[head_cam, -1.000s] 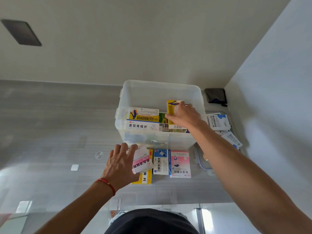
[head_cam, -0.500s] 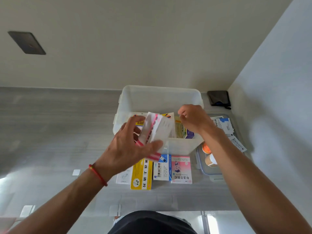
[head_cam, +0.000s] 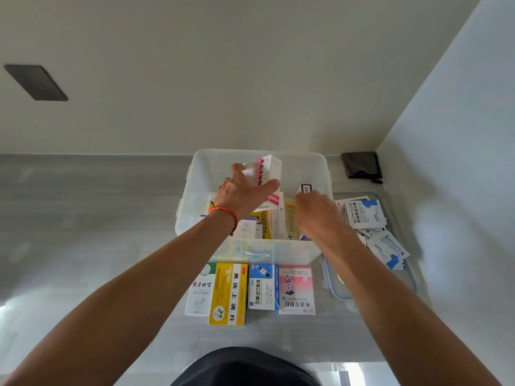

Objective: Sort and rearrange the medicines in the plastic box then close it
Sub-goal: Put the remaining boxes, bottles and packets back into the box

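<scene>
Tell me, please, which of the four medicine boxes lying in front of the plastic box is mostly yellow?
The yellow box, second from the left in the row. Its neighbours are a white box, a blue-and-white box and a pink box.

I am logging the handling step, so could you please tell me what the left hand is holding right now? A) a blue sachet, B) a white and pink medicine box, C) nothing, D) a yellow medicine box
B: the left hand grips a white and pink medicine box above the clear plastic box; the yellow box lies on the table.
</scene>
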